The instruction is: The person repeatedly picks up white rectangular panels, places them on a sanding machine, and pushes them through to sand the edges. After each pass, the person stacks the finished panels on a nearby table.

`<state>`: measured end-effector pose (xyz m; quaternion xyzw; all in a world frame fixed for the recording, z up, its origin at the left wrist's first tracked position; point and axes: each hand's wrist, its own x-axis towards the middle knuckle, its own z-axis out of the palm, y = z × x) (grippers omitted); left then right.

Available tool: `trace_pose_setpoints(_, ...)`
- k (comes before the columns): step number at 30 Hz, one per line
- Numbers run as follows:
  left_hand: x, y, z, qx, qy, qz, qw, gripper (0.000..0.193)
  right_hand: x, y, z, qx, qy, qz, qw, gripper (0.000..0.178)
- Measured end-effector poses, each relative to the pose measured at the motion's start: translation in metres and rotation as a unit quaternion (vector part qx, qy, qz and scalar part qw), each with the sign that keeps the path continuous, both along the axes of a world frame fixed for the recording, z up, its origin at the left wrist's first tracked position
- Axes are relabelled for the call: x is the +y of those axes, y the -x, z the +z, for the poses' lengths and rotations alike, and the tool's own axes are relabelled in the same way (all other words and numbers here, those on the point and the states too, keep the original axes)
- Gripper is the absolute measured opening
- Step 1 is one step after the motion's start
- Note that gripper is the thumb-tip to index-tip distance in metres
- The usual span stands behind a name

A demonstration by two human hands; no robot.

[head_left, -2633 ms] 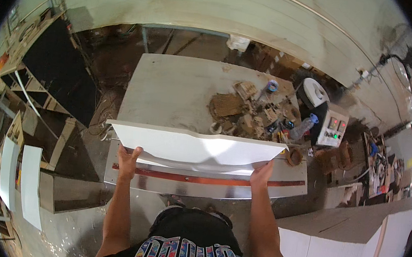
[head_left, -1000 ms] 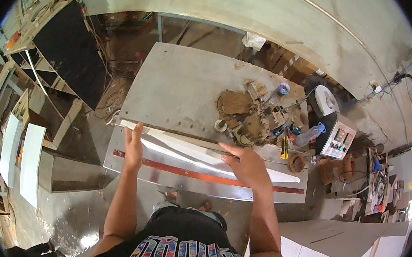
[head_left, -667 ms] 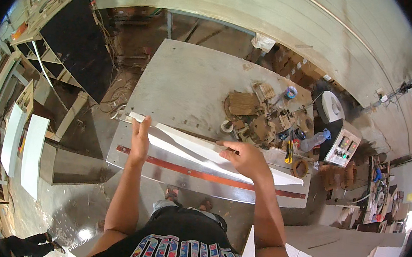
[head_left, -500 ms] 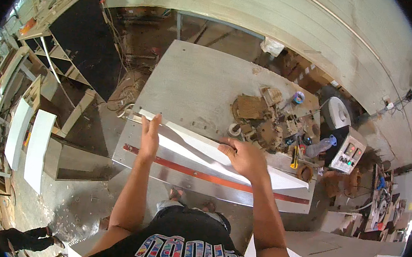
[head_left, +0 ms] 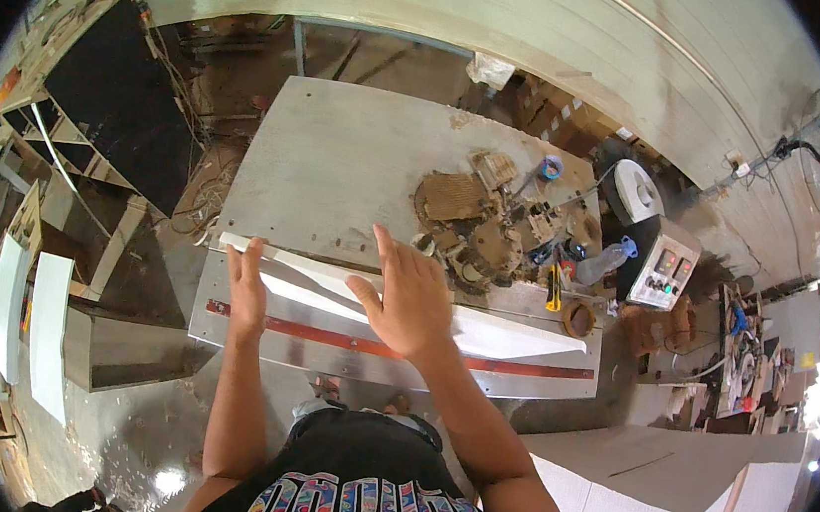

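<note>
A long white panel [head_left: 507, 334] lies slantwise across the front of the metal-topped workbench, its pale narrow edge facing up. At its left end, my left hand [head_left: 244, 291] rests against it, with fingers stretched out and fingertips at the upper edge. My right hand [head_left: 413, 296] is over the panel's middle, fingers extended and thumb spread apart; whether its palm touches the panel I cannot tell. Nearer to me, a red strip [head_left: 346, 342] runs along the metal top [head_left: 290, 354], partly covered by my right wrist.
Wood offcuts and dusty parts [head_left: 456, 198] clutter the bench's right side, with a yellow utility knife [head_left: 555, 286], a tape roll [head_left: 578, 319] and a plastic bottle [head_left: 601, 263]. A control box [head_left: 667, 268] stands beyond. White panels [head_left: 50, 328] lean at left.
My right hand has slid left along the panel, and its fingers have gone from bent to spread. My left hand stays at the left end. The whole view has shifted slightly.
</note>
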<state>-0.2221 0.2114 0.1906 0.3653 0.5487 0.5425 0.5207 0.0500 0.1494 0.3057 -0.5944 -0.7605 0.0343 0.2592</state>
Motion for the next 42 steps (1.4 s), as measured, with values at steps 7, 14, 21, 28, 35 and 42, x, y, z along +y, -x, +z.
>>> trace_pose_setpoints(7, -0.007, 0.005, -0.002, 0.099, -0.07, -0.004, 0.993, 0.054, -0.015, -0.014, 0.004, -0.054, -0.012, 0.004, 0.998, 0.089)
trace_pose_setpoints(14, -0.016, 0.005, 0.001, 0.102, -0.075, -0.001, 0.992, 0.044, -0.014, -0.007, 0.001, -0.003, -0.055, 0.01, 0.998, 0.096)
trace_pose_setpoints(21, -0.014, 0.007, 0.004, 0.078, -0.017, 0.0, 0.997, 0.042, -0.011, 0.0, -0.005, 0.042, -0.053, -0.005, 0.998, 0.105)
trace_pose_setpoints(28, -0.003, 0.015, -0.015, 0.026, -0.019, 0.014, 0.999, 0.062, -0.009, 0.003, -0.009, 0.081, -0.01, -0.005, 0.997, 0.096)
trace_pose_setpoints(35, 0.019, 0.026, -0.021, 0.008, 0.005, -0.009, 1.0, 0.079, -0.034, -0.048, -0.011, -0.122, -0.006, -0.041, 0.992, 0.086)
trace_pose_setpoints(42, 0.018, 0.03, -0.026, -0.008, -0.027, -0.024, 0.999, 0.069, -0.083, -0.144, -0.001, -0.018, 0.0, -0.109, 0.994, 0.078)
